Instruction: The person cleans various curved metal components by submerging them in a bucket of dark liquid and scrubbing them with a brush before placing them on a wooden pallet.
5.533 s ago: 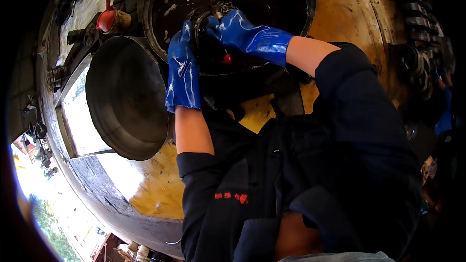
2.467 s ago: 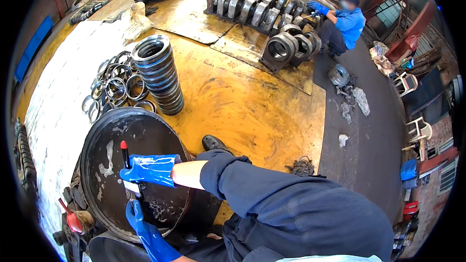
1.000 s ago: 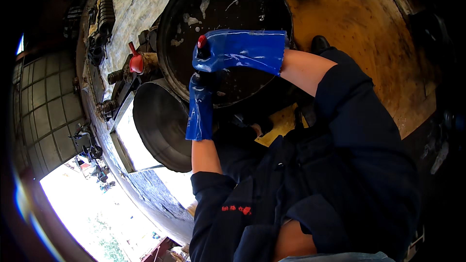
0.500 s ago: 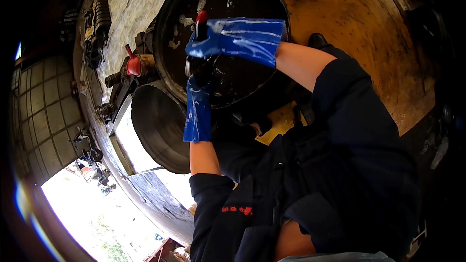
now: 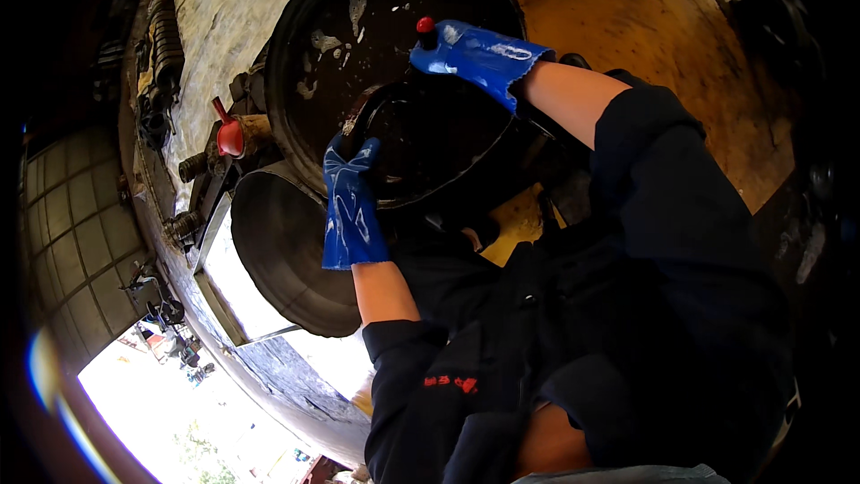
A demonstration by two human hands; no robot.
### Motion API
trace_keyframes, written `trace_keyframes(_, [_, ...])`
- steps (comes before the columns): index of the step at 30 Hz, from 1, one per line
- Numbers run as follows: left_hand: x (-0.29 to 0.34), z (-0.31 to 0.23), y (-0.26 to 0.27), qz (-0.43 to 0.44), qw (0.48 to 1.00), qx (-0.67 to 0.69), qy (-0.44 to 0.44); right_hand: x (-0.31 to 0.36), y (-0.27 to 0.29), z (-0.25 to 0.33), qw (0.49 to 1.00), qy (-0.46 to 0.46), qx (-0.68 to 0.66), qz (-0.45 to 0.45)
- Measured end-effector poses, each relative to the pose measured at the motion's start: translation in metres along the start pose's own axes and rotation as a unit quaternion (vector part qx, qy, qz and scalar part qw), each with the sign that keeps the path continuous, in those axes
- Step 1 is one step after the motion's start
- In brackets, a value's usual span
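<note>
Dark ring [image 5: 365,115] extends beyond the left grip [image 5: 349,161] pinching its near edge; right grip [image 5: 441,49] clasps a red-tipped handle [image 5: 425,28].

My left hand [image 5: 352,206] and right hand [image 5: 475,58] wear creased, glossy blue rubber-looking gloves [image 5: 358,237]. I hold a red-tipped black handle [image 5: 426,29], smooth like plastic, and a dark curved ring [image 5: 367,112], slick and gleaming. The wide round black basin [image 5: 276,103], upper centre, looks grimy; the round grey pan [image 5: 296,273], left of centre, is dull metal. My navy sleeves [image 5: 690,179] are matt cloth.
</note>
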State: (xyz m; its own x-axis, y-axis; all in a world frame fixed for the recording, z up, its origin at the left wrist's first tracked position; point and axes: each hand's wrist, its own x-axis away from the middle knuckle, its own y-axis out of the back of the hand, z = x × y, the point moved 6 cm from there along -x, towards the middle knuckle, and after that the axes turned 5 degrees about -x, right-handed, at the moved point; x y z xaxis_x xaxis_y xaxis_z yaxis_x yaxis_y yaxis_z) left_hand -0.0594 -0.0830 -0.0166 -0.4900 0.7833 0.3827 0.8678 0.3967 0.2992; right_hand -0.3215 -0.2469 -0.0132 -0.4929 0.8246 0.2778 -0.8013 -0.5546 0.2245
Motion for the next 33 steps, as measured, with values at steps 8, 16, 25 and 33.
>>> trace_keyframes(8, [-0.008,0.021,0.000,-0.007,0.988,0.119,0.099,-0.016,-0.022,0.029,0.994,-0.040,0.030,0.096])
trace_keyframes(16, [-0.011,0.026,-0.006,0.016,0.990,0.120,0.076,-0.053,-0.096,0.022,0.974,0.140,0.112,0.139])
trace_keyframes(25, [-0.008,0.021,0.006,-0.017,0.986,0.135,0.100,-0.022,-0.045,0.006,0.994,-0.005,-0.107,-0.016])
trace_keyframes(33, [-0.002,0.011,0.014,-0.014,0.986,0.130,0.107,-0.042,-0.109,0.030,0.992,0.073,-0.066,0.079])
